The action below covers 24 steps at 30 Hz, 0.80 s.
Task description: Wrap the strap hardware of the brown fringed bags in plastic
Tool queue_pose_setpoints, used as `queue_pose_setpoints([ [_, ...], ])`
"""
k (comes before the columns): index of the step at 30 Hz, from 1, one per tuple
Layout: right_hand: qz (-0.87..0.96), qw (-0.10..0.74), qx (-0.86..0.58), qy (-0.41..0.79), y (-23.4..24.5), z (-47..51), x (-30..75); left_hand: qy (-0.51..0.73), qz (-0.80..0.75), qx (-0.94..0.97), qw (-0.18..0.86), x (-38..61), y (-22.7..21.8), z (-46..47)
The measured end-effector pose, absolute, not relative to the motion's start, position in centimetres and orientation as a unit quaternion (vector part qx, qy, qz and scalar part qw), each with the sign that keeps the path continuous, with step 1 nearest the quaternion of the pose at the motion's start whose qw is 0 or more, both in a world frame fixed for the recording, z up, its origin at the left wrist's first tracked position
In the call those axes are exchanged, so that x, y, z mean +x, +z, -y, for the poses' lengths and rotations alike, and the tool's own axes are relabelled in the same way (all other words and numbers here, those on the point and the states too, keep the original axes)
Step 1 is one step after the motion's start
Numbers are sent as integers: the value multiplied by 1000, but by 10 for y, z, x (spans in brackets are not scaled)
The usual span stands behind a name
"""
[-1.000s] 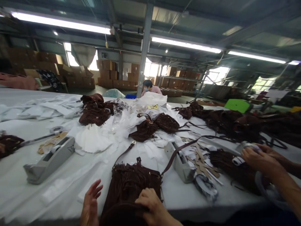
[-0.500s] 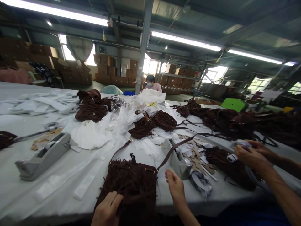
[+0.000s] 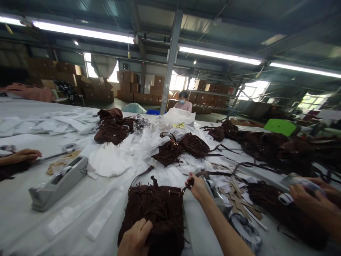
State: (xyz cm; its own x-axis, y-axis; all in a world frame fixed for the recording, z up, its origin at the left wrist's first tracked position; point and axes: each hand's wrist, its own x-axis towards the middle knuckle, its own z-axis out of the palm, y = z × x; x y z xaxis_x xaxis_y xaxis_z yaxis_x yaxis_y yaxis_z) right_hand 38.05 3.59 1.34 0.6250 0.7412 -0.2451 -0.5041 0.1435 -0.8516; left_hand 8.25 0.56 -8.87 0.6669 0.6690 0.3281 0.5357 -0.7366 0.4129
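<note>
A dark brown fringed bag lies at the table's front edge, with brass eyelets along its top. My left hand rests on its lower front, fingers curled against the fringe. Beside the bag's upper right corner, my right hand is closed around its brown shoulder strap. Part of the strap trails away to the right behind that hand. A grey tape dispenser stands partly hidden behind my right forearm.
Another tape dispenser stands left, near white paper strips. More fringed bags lie mid-table. At right, a co-worker's hands hold something blurred; another person's hand reaches in from the left. A masked person sits opposite.
My right hand has moved up and away from me and has taken hold of the strap. My left hand stays on the bag. Another person's hand has come into view at left.
</note>
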Motion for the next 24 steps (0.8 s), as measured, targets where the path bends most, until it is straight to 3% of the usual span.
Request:
queue_pose_setpoints([
  [8,251,789,-465,314,184,-38,422,189,-361,870,277,93,-99,-32],
  [15,487,719,-436,236,315,-8,361,263,-337,852,301,92,-111,-49],
  [19,546,667,-448,236,318,20,304,321,-344,826,309,86,-103,-57],
  [22,617,544,-506,259,277,46,262,400,-351,782,323,73,-85,-49],
  [24,657,429,-563,259,232,63,237,457,-351,720,387,63,-69,-31],
])
